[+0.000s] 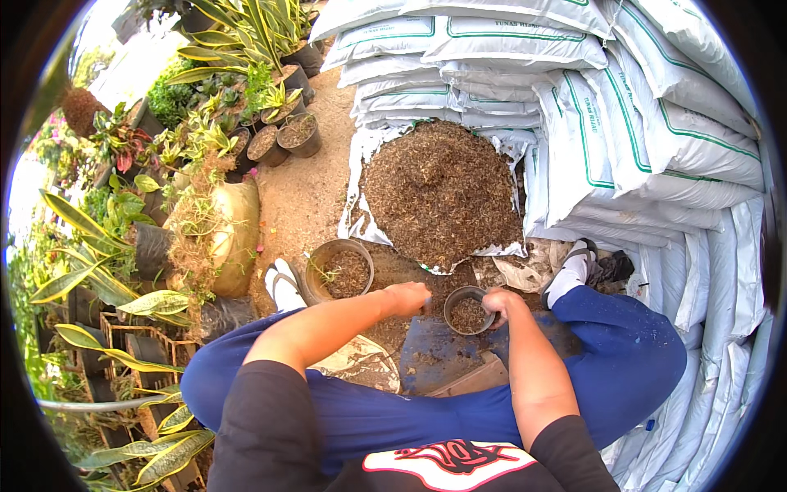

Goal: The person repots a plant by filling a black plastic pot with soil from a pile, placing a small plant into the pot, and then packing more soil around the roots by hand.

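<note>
My right hand (503,305) grips the rim of a small plastic pot (453,296) from the right side. Dark, crumbly growing medium (468,316) partly fills that pot. To its left, apart from the rim, my left hand (408,299) has curled fingers. A small bluish patch shows at its fingertips, too blurred to tell whether something is held. A larger plastic pot (371,280) with medium and a few thin green sprigs stands beyond my left forearm. Just ahead of both hands rises a big heap of brown medium (439,184) on an opened white sack (363,224).
Stacked white sacks (522,46) wall off the back and right side (652,135). Potted plants (299,136) and a stuffed yellowish sack (237,237) line the left. A soiled blue sheet (424,357) and a wooden piece (470,378) lie between my legs.
</note>
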### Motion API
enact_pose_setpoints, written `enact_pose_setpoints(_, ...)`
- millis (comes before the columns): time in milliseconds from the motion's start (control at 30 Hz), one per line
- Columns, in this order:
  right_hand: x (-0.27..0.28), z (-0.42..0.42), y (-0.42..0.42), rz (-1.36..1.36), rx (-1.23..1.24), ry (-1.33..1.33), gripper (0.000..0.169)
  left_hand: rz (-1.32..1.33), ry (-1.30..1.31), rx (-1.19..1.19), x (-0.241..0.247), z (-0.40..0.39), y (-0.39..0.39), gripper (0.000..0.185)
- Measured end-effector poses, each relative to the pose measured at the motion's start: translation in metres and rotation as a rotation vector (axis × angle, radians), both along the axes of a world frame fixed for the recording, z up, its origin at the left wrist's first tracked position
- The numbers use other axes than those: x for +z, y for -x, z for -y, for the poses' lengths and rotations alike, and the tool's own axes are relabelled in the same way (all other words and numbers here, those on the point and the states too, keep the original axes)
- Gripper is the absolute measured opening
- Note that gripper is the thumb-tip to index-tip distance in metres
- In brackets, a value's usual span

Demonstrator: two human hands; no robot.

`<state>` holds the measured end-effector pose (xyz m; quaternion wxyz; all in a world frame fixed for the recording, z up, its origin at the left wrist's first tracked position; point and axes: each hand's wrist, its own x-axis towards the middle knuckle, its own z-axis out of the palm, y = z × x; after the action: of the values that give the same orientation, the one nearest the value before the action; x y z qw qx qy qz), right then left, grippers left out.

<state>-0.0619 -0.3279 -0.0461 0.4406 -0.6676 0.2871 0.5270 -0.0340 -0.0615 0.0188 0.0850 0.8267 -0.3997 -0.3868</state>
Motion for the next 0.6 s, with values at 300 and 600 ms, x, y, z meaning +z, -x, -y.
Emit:
enact_pose_setpoints(300, 0.082, -0.083, -0.051, 0.068, -0.016, -0.455, 0.033, 0.062, 0.114, -0.072, 0.124, -0.055, -0.053, 0.038)
enact_pose_setpoints(600, 0.101, -0.124, -0.068, 0.279, -0.188, -0.522, 0.063, 0.183, 0.33, 0.461, 0.131, -0.133, -0.064, 0.041)
